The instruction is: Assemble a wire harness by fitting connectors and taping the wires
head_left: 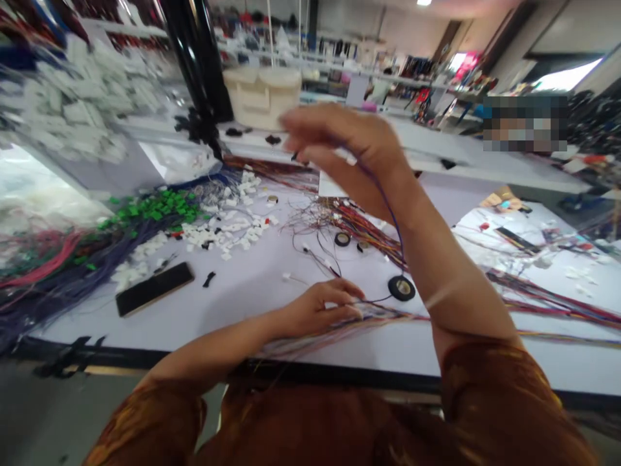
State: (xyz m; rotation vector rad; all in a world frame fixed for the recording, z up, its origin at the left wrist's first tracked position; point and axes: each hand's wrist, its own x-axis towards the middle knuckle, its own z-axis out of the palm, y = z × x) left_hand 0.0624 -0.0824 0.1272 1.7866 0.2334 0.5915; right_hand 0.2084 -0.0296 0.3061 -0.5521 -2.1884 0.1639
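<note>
My left hand (317,309) rests on the white table (252,291), its fingers closed on a bundle of thin coloured wires (349,318) that runs off to the right. My right hand (339,145) is raised high above the table, blurred by motion, with its fingers pinched on the end of a thin blue wire (392,213) that trails down along my forearm. A small black tape roll (402,288) lies just right of my left hand.
White plastic connectors (228,226) and green ones (160,207) lie scattered at the left, beside heaps of purple and red wires (48,278). A black flat bar (154,288) lies near the front. More wire bundles (557,304) stretch across the right. A cream container (262,97) stands behind.
</note>
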